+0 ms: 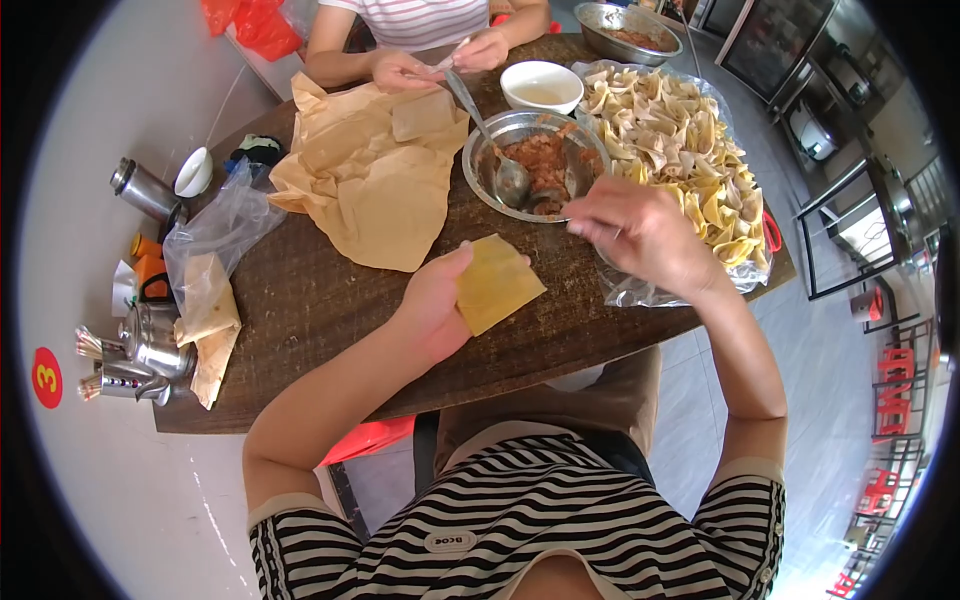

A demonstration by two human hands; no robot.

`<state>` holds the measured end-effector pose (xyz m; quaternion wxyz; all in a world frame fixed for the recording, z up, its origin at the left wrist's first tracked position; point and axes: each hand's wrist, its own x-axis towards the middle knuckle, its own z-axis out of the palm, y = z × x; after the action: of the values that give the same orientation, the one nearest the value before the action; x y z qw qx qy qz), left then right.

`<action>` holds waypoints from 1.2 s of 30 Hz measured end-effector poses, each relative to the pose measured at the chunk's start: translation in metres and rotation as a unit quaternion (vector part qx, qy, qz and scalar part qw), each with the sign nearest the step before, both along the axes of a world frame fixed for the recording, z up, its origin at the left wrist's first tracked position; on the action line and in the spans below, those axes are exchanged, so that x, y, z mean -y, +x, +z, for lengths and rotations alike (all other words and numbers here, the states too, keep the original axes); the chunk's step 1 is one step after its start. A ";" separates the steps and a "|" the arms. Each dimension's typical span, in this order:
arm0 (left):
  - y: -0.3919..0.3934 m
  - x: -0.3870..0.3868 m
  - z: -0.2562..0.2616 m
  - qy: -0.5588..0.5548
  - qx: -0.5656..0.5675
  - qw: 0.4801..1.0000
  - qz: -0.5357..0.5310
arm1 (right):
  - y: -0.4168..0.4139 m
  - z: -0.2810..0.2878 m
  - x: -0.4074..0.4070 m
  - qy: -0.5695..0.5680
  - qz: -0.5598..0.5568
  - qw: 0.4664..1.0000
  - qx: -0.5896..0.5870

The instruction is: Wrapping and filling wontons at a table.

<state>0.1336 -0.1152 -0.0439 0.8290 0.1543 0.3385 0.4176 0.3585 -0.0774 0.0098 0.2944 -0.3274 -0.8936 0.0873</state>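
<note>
My left hand (439,300) holds a square yellow wonton wrapper (499,285) flat on the palm and fingers, over the near part of the table. At the near right rim of a steel bowl (474,176) my right hand (645,232) is closed around a thin metal handle. It appears to belong to a spoon (546,201) dipping into the reddish minced filling (541,157); the grip hides most of it. Another metal spoon (513,182) leans in the same bowl, its handle pointing to the far left. Many folded wontons (675,142) lie piled on clear plastic, right of the bowl.
Crumpled brown paper (390,202) with pale wrappers (424,116) covers the table's far left. Behind it, another person's hands (442,64) handle a wrapper. A white bowl (541,86) and a second steel bowl (630,34) stand farther back. A metal teapot (154,337) stands at left.
</note>
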 end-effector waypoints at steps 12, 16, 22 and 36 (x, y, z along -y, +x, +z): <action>0.013 -0.021 -0.004 0.020 0.023 0.999 -0.018 | 0.025 0.019 -0.046 0.124 -0.063 0.989 0.049; 0.012 -0.023 -0.004 0.040 0.030 0.998 -0.026 | 0.024 0.028 -0.030 0.081 -0.062 0.995 -0.008; 0.013 -0.023 -0.001 0.026 0.037 0.998 -0.035 | 0.025 0.027 -0.037 0.123 -0.015 0.989 0.076; 0.010 -0.025 -0.005 0.086 0.056 0.993 -0.052 | 0.004 0.002 -0.031 0.055 -0.075 0.996 0.002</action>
<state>0.1440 -0.0904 -0.0488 0.8509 0.2186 0.2462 0.4093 0.3626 -0.0468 0.0119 0.3161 -0.3770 -0.8705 0.0146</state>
